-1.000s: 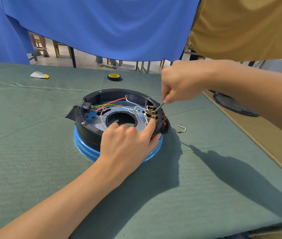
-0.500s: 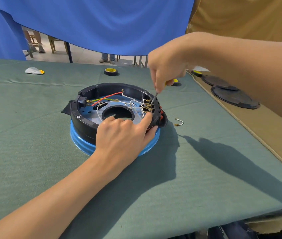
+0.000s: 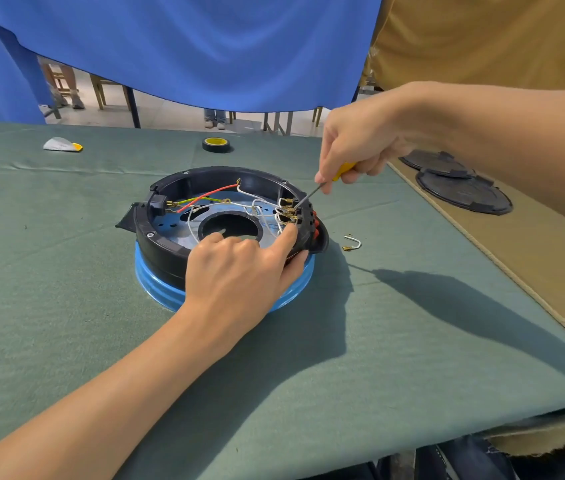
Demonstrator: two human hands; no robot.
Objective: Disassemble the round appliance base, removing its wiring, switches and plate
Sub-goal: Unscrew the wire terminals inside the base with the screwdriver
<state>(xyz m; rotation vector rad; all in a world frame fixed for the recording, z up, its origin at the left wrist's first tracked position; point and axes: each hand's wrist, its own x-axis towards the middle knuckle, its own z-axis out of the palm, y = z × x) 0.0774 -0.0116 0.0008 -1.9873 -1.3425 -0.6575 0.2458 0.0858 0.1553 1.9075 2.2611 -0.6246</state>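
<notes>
Base [image 3: 165,249] — tape [image 3: 216,144] behind, loose wire [image 3: 353,242] beside.

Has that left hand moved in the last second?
No. The left hand still grips the round base at its near rim, forefinger by the brass terminals.

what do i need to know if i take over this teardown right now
Left hand grips the round base at its near rim, index finger by the switch terminals.
Right hand holds the screwdriver, tip at those terminals.
Done: one short white wire lies loose on the cloth.
Left: the red, yellow-green and white wires, the switches and the plate are all still in the base.
</notes>
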